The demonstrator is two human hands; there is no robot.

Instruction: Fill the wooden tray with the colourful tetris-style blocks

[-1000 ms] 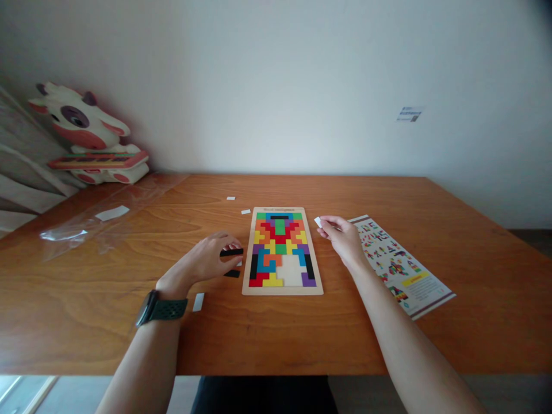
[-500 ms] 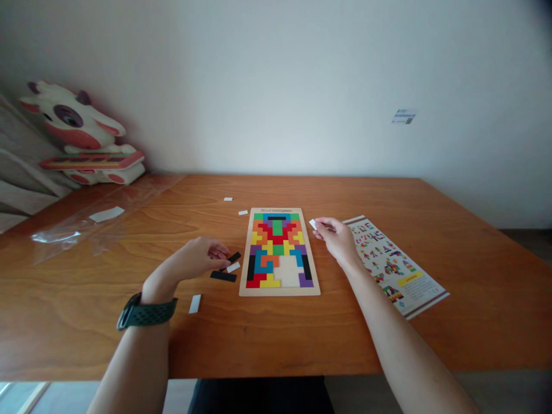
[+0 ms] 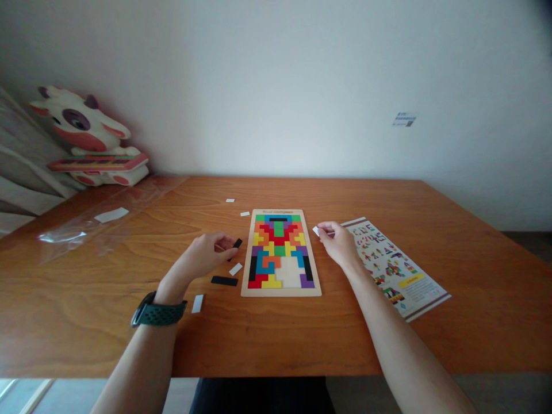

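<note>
A wooden puzzle board (image 3: 281,291) lies flat on the table, filled with coloured blocks except for a bare patch near its front. My left hand (image 3: 207,256) is just left of the board and pinches a black puzzle piece (image 3: 237,244). Another black piece (image 3: 224,280) and a white piece (image 3: 235,268) lie on the table below that hand. My right hand (image 3: 338,242) hovers right of the board, fingers closed on a small white piece (image 3: 316,230).
A printed pattern sheet (image 3: 394,266) lies right of the board. More white pieces (image 3: 197,303) are scattered on the wooden table (image 3: 474,287). Clear plastic wrap (image 3: 86,227) lies at the left, and a cow toy (image 3: 88,138) leans against the wall.
My left hand lifted one black piece off the table, leaving another black piece and a white one lying there. My right hand stayed almost still with its white piece.
</note>
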